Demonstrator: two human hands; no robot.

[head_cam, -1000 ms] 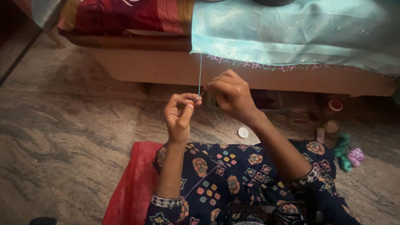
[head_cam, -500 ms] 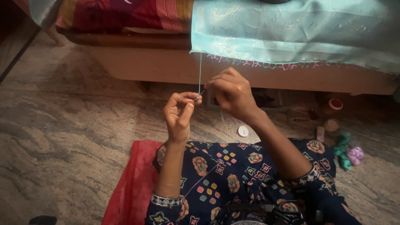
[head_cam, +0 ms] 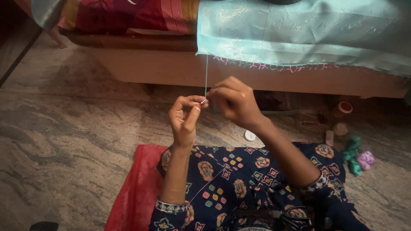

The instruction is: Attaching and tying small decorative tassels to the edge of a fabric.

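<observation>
Below cloth edge (head_cam: 265, 65), both hands' fingers (head_cam: 198, 108) pinched

1. Left hand (head_cam: 185, 117) and right hand (head_cam: 233, 102) meet at the thread (head_cam: 206, 77), which hangs taut from the cloth (head_cam: 299, 34) at 12 o'clock and bars sideways passage between them.
2. The bed frame (head_cam: 171, 68) closes off 12 o'clock.
3. At 9 o'clock the stone floor (head_cam: 72, 141) is open.
4. At 3 o'clock, small pots (head_cam: 342, 109), a white cap (head_cam: 249, 136) and yarn bundles (head_cam: 358, 156) clutter the floor.
5. At 6 o'clock the lap (head_cam: 239, 179) and red mat (head_cam: 135, 192) fill the ground.
</observation>
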